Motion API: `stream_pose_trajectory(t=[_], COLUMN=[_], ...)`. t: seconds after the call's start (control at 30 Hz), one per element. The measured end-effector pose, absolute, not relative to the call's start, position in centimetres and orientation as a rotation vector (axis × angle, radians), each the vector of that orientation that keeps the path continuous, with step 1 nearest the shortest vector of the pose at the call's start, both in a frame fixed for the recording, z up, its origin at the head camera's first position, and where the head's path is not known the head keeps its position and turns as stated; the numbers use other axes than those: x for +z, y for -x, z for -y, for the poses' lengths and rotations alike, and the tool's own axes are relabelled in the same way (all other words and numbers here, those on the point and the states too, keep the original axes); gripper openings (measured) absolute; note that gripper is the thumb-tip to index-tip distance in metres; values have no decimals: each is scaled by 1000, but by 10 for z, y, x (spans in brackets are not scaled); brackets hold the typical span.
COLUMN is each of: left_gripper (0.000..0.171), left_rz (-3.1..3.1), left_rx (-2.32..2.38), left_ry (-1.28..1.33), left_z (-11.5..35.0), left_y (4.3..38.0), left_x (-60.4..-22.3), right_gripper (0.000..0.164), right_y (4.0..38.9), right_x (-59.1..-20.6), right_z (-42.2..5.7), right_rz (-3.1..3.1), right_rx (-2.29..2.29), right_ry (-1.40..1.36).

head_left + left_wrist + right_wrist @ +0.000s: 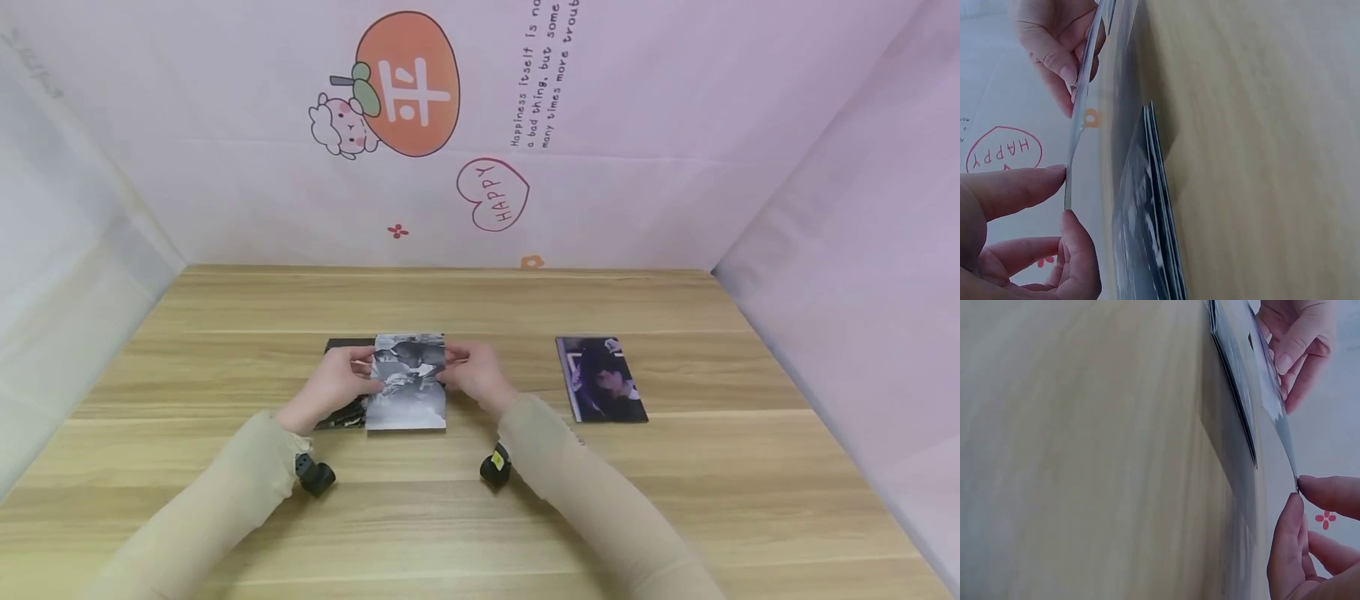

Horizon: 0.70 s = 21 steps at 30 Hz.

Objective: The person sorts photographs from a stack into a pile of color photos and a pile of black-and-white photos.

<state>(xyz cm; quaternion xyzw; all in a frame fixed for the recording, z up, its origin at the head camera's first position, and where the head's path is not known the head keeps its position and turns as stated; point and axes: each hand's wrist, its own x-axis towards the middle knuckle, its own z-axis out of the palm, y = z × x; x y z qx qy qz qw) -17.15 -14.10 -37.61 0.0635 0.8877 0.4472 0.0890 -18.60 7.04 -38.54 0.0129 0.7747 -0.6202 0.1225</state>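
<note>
A black-and-white photo card [408, 392] is held up off the table between both hands, its picture facing the head camera. My left hand [339, 385] pinches its left edge between thumb and fingers, as the left wrist view shows with the thumb [1029, 190] on one face. On the opposite edge, my right hand [478, 375] pinches it the same way. Beneath, partly covered by the card and the left hand, lies a dark stack of photo cards [348, 415]. Its layered edges [1163, 212] show in the left wrist view, below the raised card.
Off to the right on the wooden table [480, 533] lies another photo card [603, 379], purple and dark, showing a person. A white printed cloth [637, 167] stands behind the table's far edge. More pale cloth hangs along both sides.
</note>
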Motion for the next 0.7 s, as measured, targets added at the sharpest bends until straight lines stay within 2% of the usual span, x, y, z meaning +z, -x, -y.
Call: stream_pose_trajectory(t=[0.7], left_gripper=[65], left_rz=[-2731], left_rx=[1232], left_ry=[-150], left_z=[189], left_y=[160], left_x=[-375], right_gripper=[62], right_y=[186], right_x=[-389], right_z=[-21], right_rz=[-2177], right_rx=[-1887], right_ry=[4])
